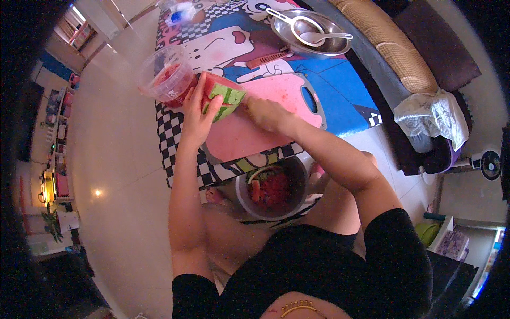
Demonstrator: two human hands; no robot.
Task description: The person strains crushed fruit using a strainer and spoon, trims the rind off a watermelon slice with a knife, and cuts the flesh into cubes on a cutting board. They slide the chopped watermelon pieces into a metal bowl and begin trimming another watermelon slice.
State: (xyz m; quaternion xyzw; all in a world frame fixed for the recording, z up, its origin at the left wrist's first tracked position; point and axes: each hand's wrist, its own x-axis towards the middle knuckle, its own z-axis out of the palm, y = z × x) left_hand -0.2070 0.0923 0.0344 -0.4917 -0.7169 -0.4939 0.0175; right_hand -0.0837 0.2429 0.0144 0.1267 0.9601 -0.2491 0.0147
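Note:
My left hand (198,113) grips a watermelon piece (227,93), with the fingers along its red flesh and the thumb on the striped green rind. A cut line runs through the rind. The piece rests at the left side of a pink cutting board (249,139) with a grey rim. Just right of the melon, my right hand (265,113) is curled low over the board. Its fingers face away from me, so whatever they may hold is hidden. Beside my left hand stands a clear plastic tub (175,81) with red melon inside.
Below the table edge, a bin (241,195) holds rinds and red scraps between my legs. A steel bowl (338,48) at the back carries a white-rimmed strainer (297,28) and a white spoon (316,38). A brown slotted strip (267,60) lies on the patterned tabletop (342,91). A sofa (398,60) borders the right.

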